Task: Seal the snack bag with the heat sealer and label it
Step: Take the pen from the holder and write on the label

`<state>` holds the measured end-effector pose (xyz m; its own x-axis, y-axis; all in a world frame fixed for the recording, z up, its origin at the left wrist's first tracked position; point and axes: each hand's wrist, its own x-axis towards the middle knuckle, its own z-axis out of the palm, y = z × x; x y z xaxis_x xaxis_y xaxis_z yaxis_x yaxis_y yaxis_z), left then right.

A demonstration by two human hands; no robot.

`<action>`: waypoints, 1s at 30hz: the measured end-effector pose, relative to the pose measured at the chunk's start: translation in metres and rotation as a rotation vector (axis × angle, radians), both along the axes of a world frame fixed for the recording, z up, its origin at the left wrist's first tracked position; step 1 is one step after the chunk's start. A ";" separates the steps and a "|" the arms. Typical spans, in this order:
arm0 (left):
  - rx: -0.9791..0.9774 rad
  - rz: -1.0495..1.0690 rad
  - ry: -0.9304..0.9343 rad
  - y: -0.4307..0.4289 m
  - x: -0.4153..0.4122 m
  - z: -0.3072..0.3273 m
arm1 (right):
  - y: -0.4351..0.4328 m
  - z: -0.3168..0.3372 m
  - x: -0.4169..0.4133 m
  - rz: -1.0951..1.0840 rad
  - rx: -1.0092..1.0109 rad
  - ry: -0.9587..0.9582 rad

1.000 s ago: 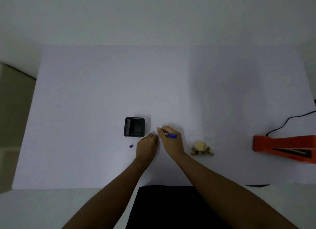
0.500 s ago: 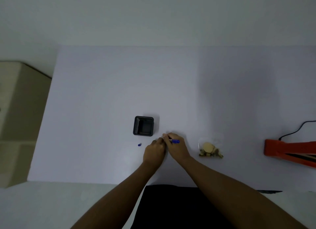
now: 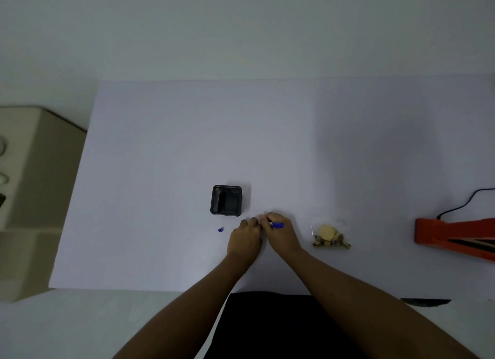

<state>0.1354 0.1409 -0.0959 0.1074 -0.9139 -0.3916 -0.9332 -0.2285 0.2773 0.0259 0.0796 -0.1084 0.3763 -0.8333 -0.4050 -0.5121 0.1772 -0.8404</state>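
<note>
With the blue pen (image 3: 276, 225) gripped by the right hand (image 3: 281, 234) and the left hand (image 3: 245, 238) curled beside it, contents unseen, the label could be smudged.

The wide pale lilac table top (image 3: 187, 144) looks matt and smooth, like paper or laminate. The small square black holder (image 3: 226, 200) appears to be moulded plastic with a dull, faintly grained inside, and the long orange heat sealer (image 3: 452, 234) has a smooth plastic-looking shell. The clear snack bag (image 3: 331, 234) is thin, glossy film.
</note>
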 end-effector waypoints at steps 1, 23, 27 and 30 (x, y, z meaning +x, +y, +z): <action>0.004 0.002 0.002 -0.001 0.000 0.000 | 0.000 -0.001 0.000 -0.002 0.002 0.003; 0.038 0.002 -0.009 -0.008 -0.002 0.004 | 0.001 -0.002 -0.002 -0.068 0.007 0.047; 0.028 -0.001 -0.009 -0.008 -0.001 0.005 | 0.002 -0.003 -0.003 -0.071 0.016 0.048; 0.030 0.003 -0.005 -0.008 -0.001 0.004 | 0.002 -0.002 -0.004 -0.065 0.006 0.058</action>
<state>0.1345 0.1325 -0.0915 0.1117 -0.9012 -0.4187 -0.9339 -0.2392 0.2656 0.0219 0.0812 -0.1103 0.2968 -0.8530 -0.4293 -0.5473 0.2165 -0.8085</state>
